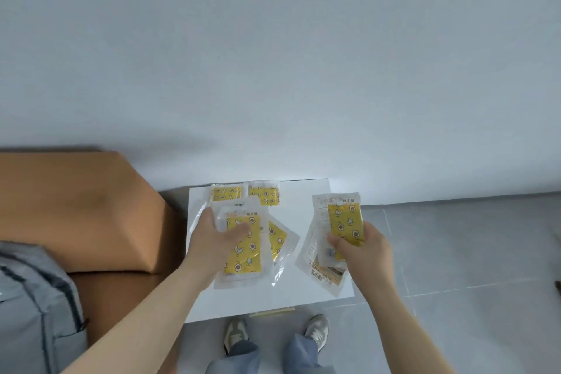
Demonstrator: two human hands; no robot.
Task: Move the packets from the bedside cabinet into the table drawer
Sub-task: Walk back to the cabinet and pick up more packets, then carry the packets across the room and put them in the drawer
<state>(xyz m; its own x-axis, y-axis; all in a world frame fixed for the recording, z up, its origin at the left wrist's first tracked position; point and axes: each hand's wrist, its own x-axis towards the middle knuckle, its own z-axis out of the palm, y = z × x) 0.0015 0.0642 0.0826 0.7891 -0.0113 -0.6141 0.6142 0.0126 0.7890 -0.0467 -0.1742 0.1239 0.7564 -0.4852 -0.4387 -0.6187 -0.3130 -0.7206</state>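
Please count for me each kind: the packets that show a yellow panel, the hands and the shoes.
Packets with yellow panel: 5, others may be hidden
Hands: 2, left hand, right hand
Shoes: 2
Total: 9

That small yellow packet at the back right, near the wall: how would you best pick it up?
Probably pinch the back-right packet at its right edge, reaching from above and the front-right. It lies flat on the cabinet top, the wall is behind, and the left hand, gripping packets, crowds its left.
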